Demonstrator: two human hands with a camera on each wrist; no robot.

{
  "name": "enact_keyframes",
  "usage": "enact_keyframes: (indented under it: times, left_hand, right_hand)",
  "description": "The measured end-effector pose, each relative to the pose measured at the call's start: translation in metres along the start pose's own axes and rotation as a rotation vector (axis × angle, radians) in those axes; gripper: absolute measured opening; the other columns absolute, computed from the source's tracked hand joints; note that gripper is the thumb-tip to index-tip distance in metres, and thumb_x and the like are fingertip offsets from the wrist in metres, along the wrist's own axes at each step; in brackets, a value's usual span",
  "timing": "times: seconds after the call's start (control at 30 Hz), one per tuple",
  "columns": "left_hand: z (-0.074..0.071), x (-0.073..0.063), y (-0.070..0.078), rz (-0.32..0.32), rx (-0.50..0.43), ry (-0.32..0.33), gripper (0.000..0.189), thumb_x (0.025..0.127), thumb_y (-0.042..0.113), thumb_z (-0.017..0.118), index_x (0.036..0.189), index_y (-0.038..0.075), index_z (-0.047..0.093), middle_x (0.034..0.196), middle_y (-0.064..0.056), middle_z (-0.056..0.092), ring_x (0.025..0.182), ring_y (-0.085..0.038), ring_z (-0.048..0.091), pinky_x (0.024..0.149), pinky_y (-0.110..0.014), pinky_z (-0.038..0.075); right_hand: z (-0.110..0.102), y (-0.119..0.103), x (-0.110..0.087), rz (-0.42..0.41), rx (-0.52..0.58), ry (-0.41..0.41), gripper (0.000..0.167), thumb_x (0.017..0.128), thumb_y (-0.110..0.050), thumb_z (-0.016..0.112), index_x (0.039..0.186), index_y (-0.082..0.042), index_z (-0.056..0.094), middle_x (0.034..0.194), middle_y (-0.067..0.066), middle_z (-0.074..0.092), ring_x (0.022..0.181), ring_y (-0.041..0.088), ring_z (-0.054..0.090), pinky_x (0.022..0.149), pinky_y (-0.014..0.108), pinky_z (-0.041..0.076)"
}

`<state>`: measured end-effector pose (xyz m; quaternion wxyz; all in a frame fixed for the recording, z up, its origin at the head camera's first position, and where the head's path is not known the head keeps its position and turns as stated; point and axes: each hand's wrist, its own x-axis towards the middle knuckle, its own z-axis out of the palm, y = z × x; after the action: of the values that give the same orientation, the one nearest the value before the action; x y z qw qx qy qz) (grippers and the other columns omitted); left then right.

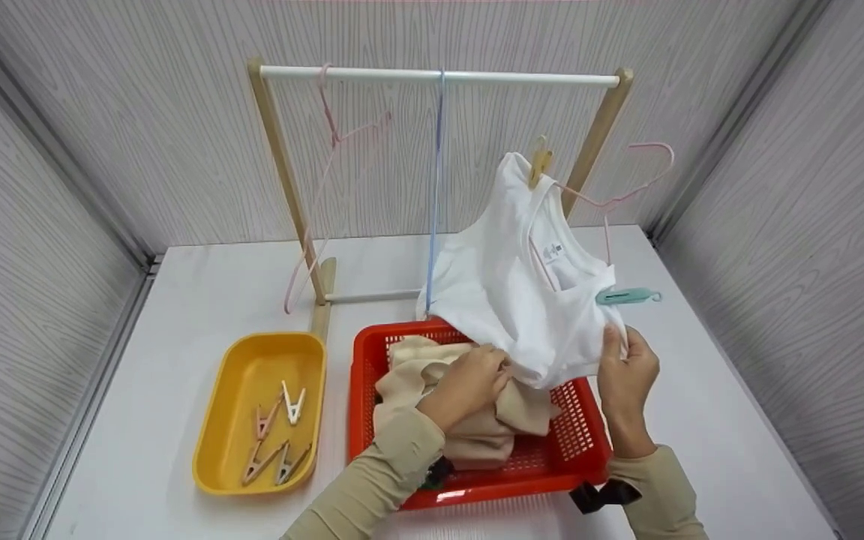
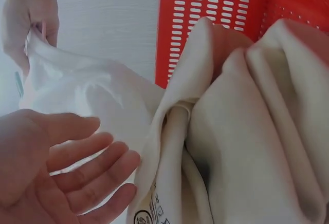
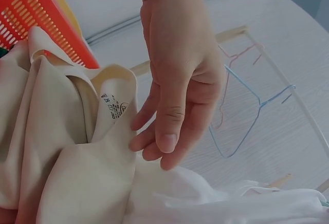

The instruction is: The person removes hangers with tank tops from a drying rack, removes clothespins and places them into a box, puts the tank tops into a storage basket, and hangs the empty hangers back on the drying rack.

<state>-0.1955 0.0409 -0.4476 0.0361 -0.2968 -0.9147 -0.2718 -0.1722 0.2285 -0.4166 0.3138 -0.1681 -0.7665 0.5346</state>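
Observation:
My right hand (image 1: 631, 367) pinches the edge of a white shirt (image 1: 492, 262) beside its neckline. That hand also shows at the upper left in the left wrist view. The shirt is on a pink hanger (image 1: 612, 202), its hook pointing up and free of the rail. A yellow clothespin (image 1: 541, 166) and a teal clothespin (image 1: 627, 296) are clipped at the shirt's two shoulders. Close to the shirt's lower edge, my left hand (image 2: 77, 172) has its fingers loosely extended, gripping nothing. Beige clothes (image 3: 67, 131) lie beside it in a red basket (image 1: 469, 495).
Behind the basket stands a rack with a white rail (image 1: 387, 73); a pink hanger (image 1: 327, 172) and a blue hanger (image 1: 436, 202) hang from it. Left of the basket, a yellow tray (image 1: 233, 382) holds several clothespins (image 1: 293, 405).

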Motion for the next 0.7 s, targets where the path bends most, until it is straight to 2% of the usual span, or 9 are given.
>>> enact_keyframes:
  times: [0.1,0.17,0.27,0.37,0.43,0.5,0.57,0.63,0.7]
  left_hand:
    - [-0.001,0.004,-0.008,-0.096,-0.168,0.047,0.016,0.091,0.008,0.058,0.097,-0.002,0.069,0.095,-0.015,0.071,0.090,-0.028,0.067,0.081,-0.034,0.056]
    - [-0.001,0.008,-0.014,-0.197,-0.282,0.073,0.017,0.090,0.007,0.057,0.097,-0.004,0.069,0.095,-0.018,0.071,0.091,-0.029,0.068,0.082,-0.035,0.055]
    - [-0.001,0.015,-0.024,-0.407,-0.453,0.077,0.020,0.087,0.008,0.055,0.097,-0.004,0.068,0.092,-0.018,0.072,0.083,-0.023,0.068,0.075,-0.029,0.055]
    - [0.000,0.023,-0.033,-0.623,-0.668,0.053,0.015,0.087,0.008,0.052,0.082,-0.002,0.062,0.075,-0.011,0.069,0.064,-0.012,0.063,0.061,-0.020,0.052]
    - [0.002,0.027,-0.038,-0.732,-0.837,0.042,0.016,0.090,0.008,0.051,0.079,-0.001,0.058,0.064,-0.008,0.063,0.052,-0.008,0.057,0.052,-0.016,0.051]
    - [0.004,0.031,-0.042,-0.815,-0.993,0.031,0.015,0.093,0.008,0.051,0.085,-0.003,0.057,0.064,-0.005,0.059,0.050,-0.007,0.057,0.051,-0.016,0.053]
    - [0.006,0.034,-0.045,-0.879,-1.131,0.033,0.020,0.094,0.009,0.052,0.102,-0.008,0.057,0.071,-0.007,0.059,0.051,-0.008,0.059,0.055,-0.017,0.056]
    - [0.008,0.038,-0.047,-0.933,-1.230,0.045,0.029,0.094,0.009,0.053,0.116,-0.009,0.052,0.079,-0.009,0.059,0.054,-0.010,0.060,0.057,-0.018,0.056]
    - [0.011,0.041,-0.048,-0.970,-1.291,0.060,0.034,0.093,0.008,0.055,0.122,-0.009,0.051,0.086,-0.010,0.058,0.055,-0.011,0.059,0.057,-0.017,0.055]
  right_hand:
    - [-0.001,-0.001,0.000,-0.005,0.008,-0.007,0.025,0.095,-0.007,0.053,0.106,0.012,0.066,0.103,0.032,0.068,0.066,-0.013,0.055,0.060,0.007,0.046]
    - [-0.002,-0.001,0.000,-0.012,0.011,-0.008,0.025,0.095,-0.007,0.053,0.105,0.012,0.067,0.103,0.032,0.068,0.066,-0.013,0.055,0.060,0.007,0.046]
    - [-0.002,-0.002,-0.001,-0.025,0.017,-0.004,0.025,0.095,-0.007,0.054,0.104,0.012,0.067,0.102,0.032,0.068,0.065,-0.013,0.055,0.060,0.007,0.046]
    - [-0.002,-0.003,-0.001,-0.033,0.025,-0.004,0.024,0.095,-0.006,0.055,0.104,0.013,0.067,0.102,0.033,0.068,0.065,-0.013,0.055,0.060,0.006,0.046]
    - [-0.002,-0.003,-0.001,-0.036,0.031,-0.017,0.025,0.096,-0.006,0.054,0.105,0.013,0.066,0.103,0.033,0.068,0.066,-0.014,0.056,0.061,0.006,0.047]
    - [-0.003,-0.003,-0.001,-0.038,0.037,-0.029,0.026,0.096,-0.006,0.053,0.107,0.014,0.065,0.105,0.033,0.067,0.067,-0.015,0.056,0.062,0.005,0.048]
    - [-0.003,-0.003,-0.002,-0.040,0.042,-0.041,0.026,0.097,-0.007,0.052,0.108,0.014,0.064,0.106,0.033,0.067,0.068,-0.015,0.057,0.063,0.005,0.049]
    - [-0.003,-0.003,-0.003,-0.040,0.046,-0.049,0.027,0.097,-0.007,0.052,0.109,0.014,0.064,0.107,0.033,0.067,0.069,-0.015,0.057,0.063,0.005,0.049]
    - [-0.004,-0.003,-0.004,-0.037,0.048,-0.050,0.027,0.097,-0.007,0.053,0.109,0.013,0.064,0.107,0.033,0.067,0.069,-0.014,0.057,0.062,0.005,0.049]
